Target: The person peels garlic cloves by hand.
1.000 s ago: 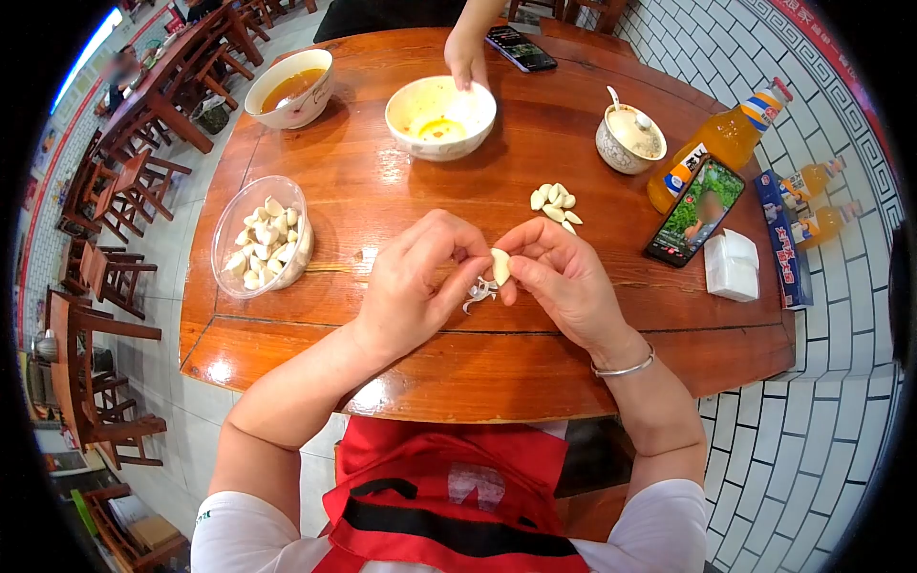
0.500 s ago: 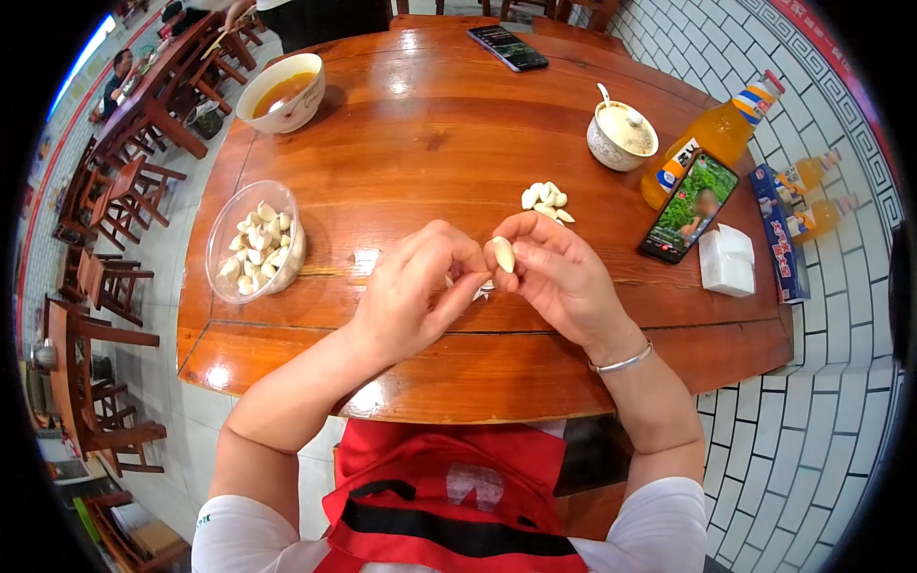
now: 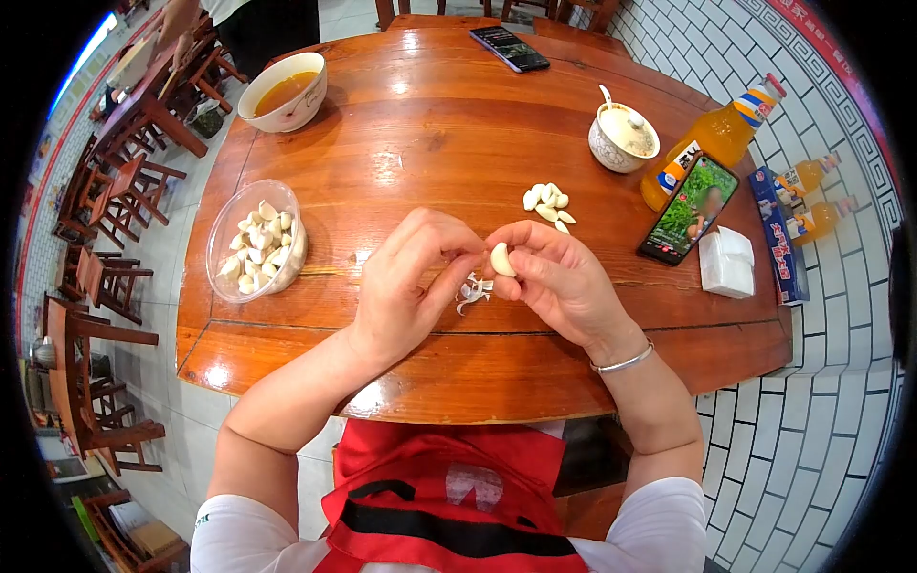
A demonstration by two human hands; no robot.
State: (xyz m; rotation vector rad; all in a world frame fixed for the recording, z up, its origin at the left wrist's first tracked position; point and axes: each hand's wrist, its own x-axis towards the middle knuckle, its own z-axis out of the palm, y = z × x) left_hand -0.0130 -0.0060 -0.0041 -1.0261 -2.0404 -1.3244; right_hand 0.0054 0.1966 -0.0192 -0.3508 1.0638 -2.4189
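A pale garlic clove (image 3: 501,260) is pinched between the thumb and fingers of my right hand (image 3: 564,286), above the wooden table. Close beside it, my left hand (image 3: 411,277) has thumb and fingertips pressed together; whatever is in that pinch is too small to make out. White garlic skins (image 3: 474,292) lie on the table under and between my hands. Beyond my right hand sits a small pile of peeled garlic cloves (image 3: 547,201). To the left of my left hand, a clear plastic tub (image 3: 216,250) holds many garlic cloves.
Around the wooden table (image 3: 430,172) stand a bowl of amber liquid (image 3: 296,113), a flat phone (image 3: 509,50), a lidded pot with a spoon (image 3: 616,153), an orange drink bottle (image 3: 716,134), a propped phone (image 3: 690,212) and tissues (image 3: 728,263). A person stands beyond the far left edge.
The clove in my right hand has turned slightly. My left hand has shifted a little, showing more of the skins below. The person at the back has moved left.
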